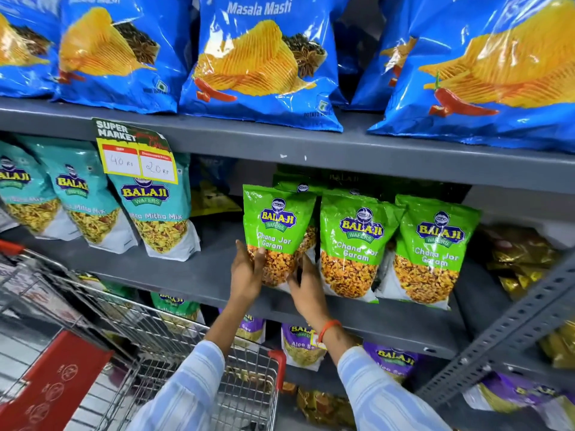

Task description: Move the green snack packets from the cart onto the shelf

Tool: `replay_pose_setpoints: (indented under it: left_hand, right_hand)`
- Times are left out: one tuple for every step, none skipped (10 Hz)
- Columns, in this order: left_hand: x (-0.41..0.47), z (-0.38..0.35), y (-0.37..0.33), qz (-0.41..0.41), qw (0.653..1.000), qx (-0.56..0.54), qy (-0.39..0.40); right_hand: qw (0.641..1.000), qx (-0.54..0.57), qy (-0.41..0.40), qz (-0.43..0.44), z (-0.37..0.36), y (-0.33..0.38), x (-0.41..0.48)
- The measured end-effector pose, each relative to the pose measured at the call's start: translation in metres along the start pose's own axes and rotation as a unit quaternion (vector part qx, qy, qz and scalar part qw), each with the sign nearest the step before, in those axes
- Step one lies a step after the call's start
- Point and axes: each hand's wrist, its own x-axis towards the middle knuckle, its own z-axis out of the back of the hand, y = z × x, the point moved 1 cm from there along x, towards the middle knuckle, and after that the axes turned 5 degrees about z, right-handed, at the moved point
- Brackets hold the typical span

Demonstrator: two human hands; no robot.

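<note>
Left hand (247, 269) and right hand (306, 286) cupping lower corners of green packet (277, 231) upright on shelf (199, 275), above both palms; probably light, soft, slippery film, best pinched low at edges.

We see two forearms reaching up from the bottom of the view, each covered by a long, loose sleeve of pale blue cloth with broad white stripes running along its length, the left sleeve (186, 387) ending a little below the wrist and the right sleeve (373, 390) likewise. Around the right wrist we notice a thin orange-red thread band (328, 328), tied snugly just above the cuff. The left hand (247, 272) and right hand (306, 287) are bare, with no rings or watch that we can make out.
</note>
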Motion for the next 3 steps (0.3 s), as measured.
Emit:
replay_pose_setpoints:
  left_hand:
    - [-0.014, 0.003, -0.011, -0.008, 0.999, 0.048, -0.004]
    - [-0.043, 0.001, -0.035, -0.028, 0.992, 0.119, -0.038]
    - [-0.066, -0.003, -0.052, -0.060, 0.990, 0.120, -0.040]
  right_hand:
    - [1.000, -0.030, 0.006, -0.003, 0.013, 0.005, -0.009]
    - [0.996, -0.078, 0.030, 0.016, 0.045, 0.022, -0.017]
    - [0.990, -0.125, 0.061, 0.037, 0.073, 0.031, -0.024]
